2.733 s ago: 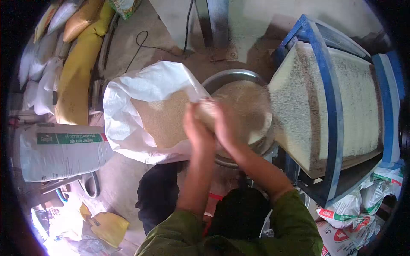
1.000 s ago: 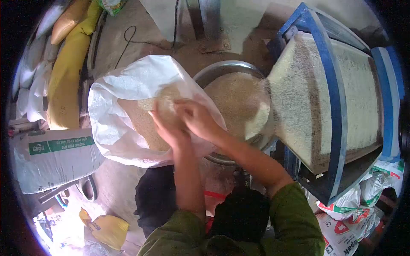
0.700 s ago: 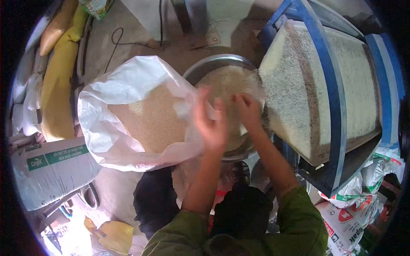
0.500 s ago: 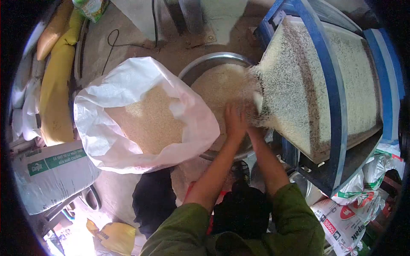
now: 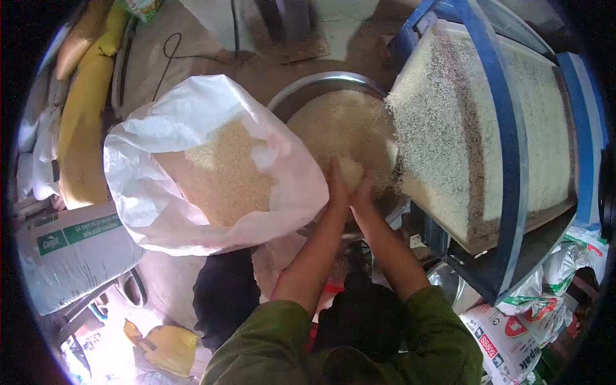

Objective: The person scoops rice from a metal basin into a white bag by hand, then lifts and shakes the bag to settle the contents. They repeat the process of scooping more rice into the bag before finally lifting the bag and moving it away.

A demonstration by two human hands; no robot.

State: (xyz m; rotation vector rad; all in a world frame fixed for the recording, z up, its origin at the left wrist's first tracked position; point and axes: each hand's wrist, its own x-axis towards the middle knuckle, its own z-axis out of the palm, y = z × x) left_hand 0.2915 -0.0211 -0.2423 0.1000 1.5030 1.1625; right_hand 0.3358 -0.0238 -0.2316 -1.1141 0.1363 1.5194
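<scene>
My left hand (image 5: 337, 187) and my right hand (image 5: 363, 192) are cupped together around a small heap of rice (image 5: 350, 172). They are over the near part of a round metal basin (image 5: 340, 78) holding a mound of pale brown grain (image 5: 340, 122). Just left of the basin stands an open white sack (image 5: 154, 221), part-filled with similar grain (image 5: 234, 176), with a lighter patch on top. On the right, a sloping tray of white rice (image 5: 430, 115) in a blue-framed machine (image 5: 507, 128) ends at the basin's rim. The undersides of my hands are hidden.
Yellow sacks (image 5: 83, 141) lie along the left side, above a grey-white printed bag (image 5: 77, 250). Several printed bags (image 5: 507, 340) are heaped at the lower right. A black cable (image 5: 168, 61) runs across the floor behind the sack.
Both hands have moved left and towards me from the tray's lip, and now hold a heap of rice between them. The rice splashing by the tray's edge has settled.
</scene>
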